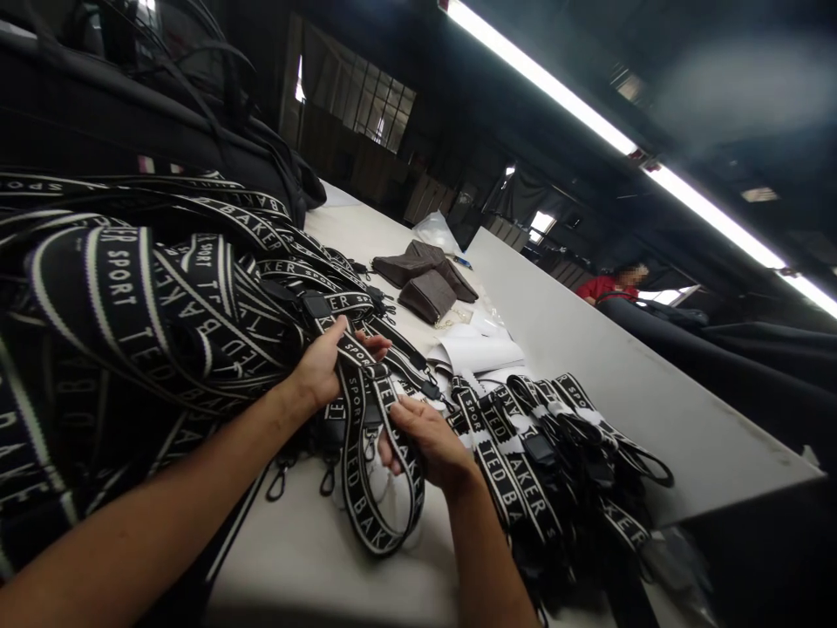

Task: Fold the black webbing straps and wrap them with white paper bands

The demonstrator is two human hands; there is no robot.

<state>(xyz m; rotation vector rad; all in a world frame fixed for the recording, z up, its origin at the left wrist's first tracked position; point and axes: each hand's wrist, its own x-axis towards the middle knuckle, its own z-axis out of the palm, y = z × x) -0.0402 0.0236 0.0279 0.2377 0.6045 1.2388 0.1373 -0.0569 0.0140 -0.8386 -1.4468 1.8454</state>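
My left hand [327, 366] is closed on a black woven strap [366, 471] with white "TED BAKER SPORT" lettering, pinching it near the top of its loop. My right hand [428, 440] grips the same strap lower down, fingers curled round its right side. The strap hangs in a loop over the white table [314, 549]. A big heap of the same straps [150, 305] lies to the left, touching my left wrist. To the right lies a row of folded straps [542, 436].
Metal snap hooks [281, 480] dangle under my hands. Brown pouches [428, 279] and white papers [477, 349] lie farther back on the table. Black bags [131, 113] are stacked at the far left. A person in red [608, 286] sits beyond the table's right edge.
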